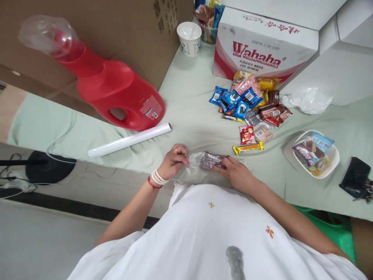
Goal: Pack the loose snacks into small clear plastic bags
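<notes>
A clear plastic bag (204, 159) with dark-wrapped snacks inside lies at the near edge of the pale green table (189, 112). My left hand (174, 160), with bead bracelets on the wrist, pinches the bag's left end with closed fingers. My right hand (234, 171) holds the bag's right end, fingers curled on it. Just beyond lies a yellow snack bar (248, 148), and behind that a pile of wrapped snacks (250, 105) in blue, red and brown.
A red detergent jug (116, 93) lies on its side at the left by a white paper roll (129, 140). Behind stand a Wahaha carton (262, 46), a paper cup (189, 38) and a cardboard box (116, 27). A white bowl (317, 153) with snacks and a black object (356, 177) sit right.
</notes>
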`<state>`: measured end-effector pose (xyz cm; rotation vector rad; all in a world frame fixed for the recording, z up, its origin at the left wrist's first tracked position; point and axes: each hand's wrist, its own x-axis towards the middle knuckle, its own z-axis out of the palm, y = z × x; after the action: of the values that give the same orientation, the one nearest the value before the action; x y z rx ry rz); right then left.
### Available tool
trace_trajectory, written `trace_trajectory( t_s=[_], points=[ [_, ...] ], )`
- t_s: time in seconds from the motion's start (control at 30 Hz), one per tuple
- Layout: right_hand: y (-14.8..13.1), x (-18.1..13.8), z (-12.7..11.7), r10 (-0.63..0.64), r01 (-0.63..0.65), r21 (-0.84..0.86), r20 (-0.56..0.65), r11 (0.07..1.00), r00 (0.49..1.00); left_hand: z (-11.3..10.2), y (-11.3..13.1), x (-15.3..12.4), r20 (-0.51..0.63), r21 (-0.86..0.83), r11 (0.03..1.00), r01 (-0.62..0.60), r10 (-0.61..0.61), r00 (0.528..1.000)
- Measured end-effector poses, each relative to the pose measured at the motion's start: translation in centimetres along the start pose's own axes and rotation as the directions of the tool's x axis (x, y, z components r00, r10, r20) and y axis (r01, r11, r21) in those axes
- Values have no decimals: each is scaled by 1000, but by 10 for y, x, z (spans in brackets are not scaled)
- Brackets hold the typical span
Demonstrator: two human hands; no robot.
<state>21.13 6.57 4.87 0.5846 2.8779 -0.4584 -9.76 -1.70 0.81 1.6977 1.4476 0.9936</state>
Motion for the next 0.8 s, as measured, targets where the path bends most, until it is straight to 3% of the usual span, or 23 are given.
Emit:
trace_trajectory(
  t_s=[0.03,0.1,0.2,0.27,0.4,0.5,0.6,0.67,0.7,0.8],
  points=[
    [0,-1,3,-2,2,10,-14,1000,1000,-2,3,-5,19,26,1000,-1,1,1000],
    [0,-2,7,-6,7,38,-35,999,999,3,10,-11,-53,129,988,80,-74,996],
    [0,-3,11,4,1,102,-46,995,999,18,24,-13,-267,362,868,341,-253,930],
    [1,-3,11,19,-11,155,-50,988,999,26,34,-13,-295,433,796,422,-318,901],
    [4,3,12,35,-10,262,-89,965,995,39,57,-8,-222,196,896,398,-355,908],
    [5,8,15,41,14,326,-162,945,986,60,71,6,-103,29,940,340,-335,937],
    [8,6,22,39,75,408,-265,910,963,85,76,23,-83,170,939,301,-290,953],
    [10,-1,27,162,26,458,-365,889,917,96,76,31,-69,343,883,320,-316,946],
    [10,-6,29,276,-61,465,-409,883,870,99,77,32,-55,412,846,338,-348,936],
    [8,-21,35,583,-429,399,-464,810,667,103,79,33,-87,520,752,405,-426,901]
  ],
)
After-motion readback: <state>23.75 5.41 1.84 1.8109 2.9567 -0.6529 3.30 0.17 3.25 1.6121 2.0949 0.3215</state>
